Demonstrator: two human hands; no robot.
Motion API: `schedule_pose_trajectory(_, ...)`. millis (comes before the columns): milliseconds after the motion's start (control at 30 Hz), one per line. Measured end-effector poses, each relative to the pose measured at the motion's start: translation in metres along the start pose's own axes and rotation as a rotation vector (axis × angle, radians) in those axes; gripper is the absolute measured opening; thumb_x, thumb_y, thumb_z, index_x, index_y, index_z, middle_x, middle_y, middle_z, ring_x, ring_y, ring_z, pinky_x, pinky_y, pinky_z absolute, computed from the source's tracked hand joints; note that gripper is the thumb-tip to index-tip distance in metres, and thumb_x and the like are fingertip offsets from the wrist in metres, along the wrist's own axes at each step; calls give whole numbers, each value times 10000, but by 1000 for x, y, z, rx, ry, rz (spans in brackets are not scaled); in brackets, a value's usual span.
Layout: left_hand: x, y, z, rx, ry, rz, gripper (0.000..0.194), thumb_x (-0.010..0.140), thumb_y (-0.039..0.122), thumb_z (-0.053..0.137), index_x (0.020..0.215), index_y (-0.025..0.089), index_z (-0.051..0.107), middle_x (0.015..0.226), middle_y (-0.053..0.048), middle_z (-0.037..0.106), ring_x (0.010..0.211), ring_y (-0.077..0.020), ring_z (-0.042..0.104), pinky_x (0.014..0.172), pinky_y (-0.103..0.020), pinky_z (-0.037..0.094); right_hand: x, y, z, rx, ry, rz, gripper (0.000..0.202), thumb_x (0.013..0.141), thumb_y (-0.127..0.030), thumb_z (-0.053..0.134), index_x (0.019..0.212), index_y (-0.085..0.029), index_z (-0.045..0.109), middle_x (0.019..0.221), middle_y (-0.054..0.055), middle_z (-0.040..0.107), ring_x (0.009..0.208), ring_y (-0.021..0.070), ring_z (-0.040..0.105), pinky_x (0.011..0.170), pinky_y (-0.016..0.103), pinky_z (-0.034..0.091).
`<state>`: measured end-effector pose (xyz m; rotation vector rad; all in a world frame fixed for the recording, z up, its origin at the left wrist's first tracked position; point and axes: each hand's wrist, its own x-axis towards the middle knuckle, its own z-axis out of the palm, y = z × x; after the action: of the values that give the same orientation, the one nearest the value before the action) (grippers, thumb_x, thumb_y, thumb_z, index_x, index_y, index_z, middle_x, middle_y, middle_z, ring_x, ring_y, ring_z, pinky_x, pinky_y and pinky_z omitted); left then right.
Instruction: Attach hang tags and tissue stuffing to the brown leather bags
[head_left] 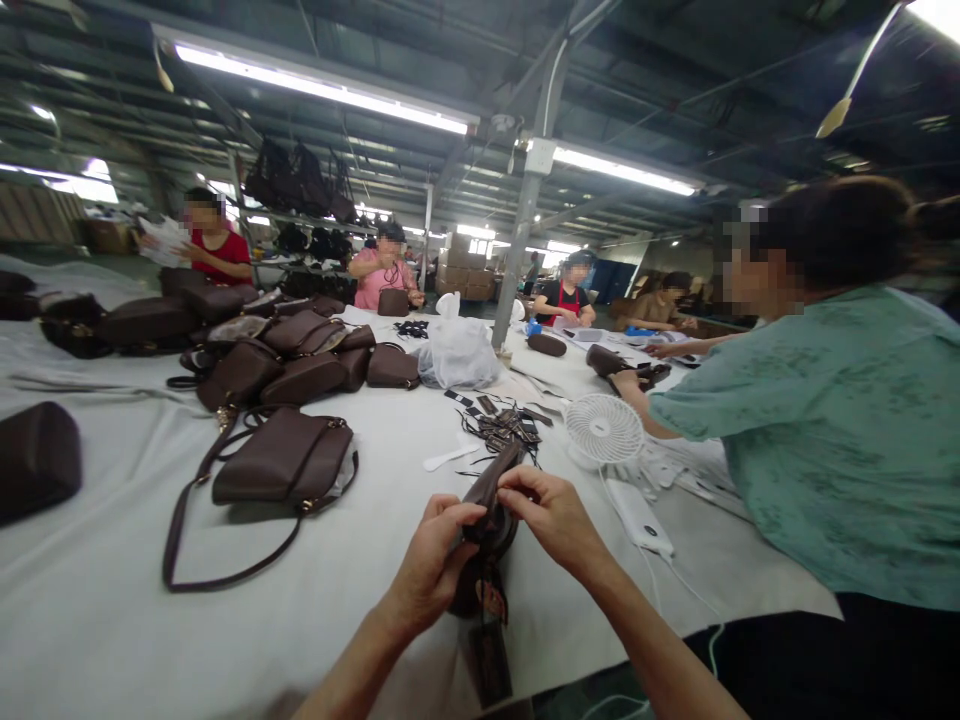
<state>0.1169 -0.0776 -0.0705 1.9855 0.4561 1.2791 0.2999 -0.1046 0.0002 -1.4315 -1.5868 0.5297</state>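
Between my hands is a dark brown handbag (491, 490), held upright at the near side of the white-covered table. My left hand (431, 565) grips its left edge, thumb on top and fingers curled behind it. My right hand (551, 515) pinches at the bag's upper right side; whatever small part lies between thumb and fingertips is hidden. A dark tag (489, 660) hangs below the bag. Just beyond it lies a heap of black tags with cords (504, 425), and a white flat tool (450, 457) rests beside them.
To the left lies a brown bag with a long strap (281, 465), with a pile of brown bags (300, 350) behind it. A white fan (604, 430) and a power bank (639, 515) with cables stand right. A co-worker in green (840, 430) leans in there; other people work across the table.
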Motion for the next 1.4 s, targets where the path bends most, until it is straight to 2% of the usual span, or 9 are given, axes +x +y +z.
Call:
schedule_pose_trajectory(167,8,1,-7,6,-66,57,417,821,68,481,1199,229,551,1021,-56,562,989,-217,513,874,-356,465,-4,-8,4,192,-16,165,154,684,-337,615,655,-186,610,587,-23,589,546,120,525,498,226,436)
schedule_pose_trajectory(333,10,10,-17,-70,-3,97,345,917,153,452,1248,229,511,1160,-88,565,1073,-224,534,953,-384,450,-19,-25,27,443,-111,318,232,625,-364,696,719,-165,622,634,-9,646,531,121,598,500,237,507)
schedule_pose_trajectory(433,3,11,-21,-67,-7,103,342,931,193,462,1268,229,504,1306,-105,511,1238,-255,454,1075,-448,359,-24,-29,29,498,-25,394,275,557,-340,744,718,-161,611,620,-13,648,529,131,623,488,233,520)
schedule_pose_trajectory(533,-15,8,-13,-57,89,-13,454,903,213,519,1346,231,420,1404,-110,436,1322,-273,379,1127,-503,281,-29,-30,30,528,38,447,308,539,-350,769,716,-154,610,663,15,675,554,138,639,479,224,518)
schedule_pose_trajectory(700,-33,9,7,-64,135,-123,551,888,202,517,1407,222,334,1395,-119,441,1289,-272,423,1101,-499,322,-43,-36,46,464,61,339,271,595,-376,764,696,-178,609,646,7,654,571,162,637,483,244,504)
schedule_pose_trajectory(867,-29,17,-11,32,-111,-22,703,821,173,603,1443,212,278,1420,-145,410,1307,-295,384,1104,-501,307,-51,-39,42,368,-6,206,273,667,-407,738,633,-194,570,553,-35,567,528,140,567,509,251,464)
schedule_pose_trajectory(967,-33,12,-16,23,-127,-82,788,760,168,672,1437,223,271,1349,-130,485,1256,-307,428,1084,-516,313,-53,-36,31,338,-37,189,272,662,-413,746,637,-182,606,573,-22,581,552,132,542,551,253,458)
schedule_pose_trajectory(1200,-32,8,4,-101,-31,-201,570,790,128,589,1312,189,368,1275,-123,518,1171,-256,501,1022,-419,381,-56,-37,47,430,-30,248,332,635,-472,765,642,-189,591,557,-28,579,528,141,567,555,263,469)
schedule_pose_trajectory(1400,-25,14,-14,-328,-180,-257,534,779,140,591,1288,191,437,1214,-68,569,1123,-236,519,980,-389,402,-48,-33,46,448,-67,291,311,620,-438,777,680,-174,624,596,-19,616,545,133,594,555,240,466)
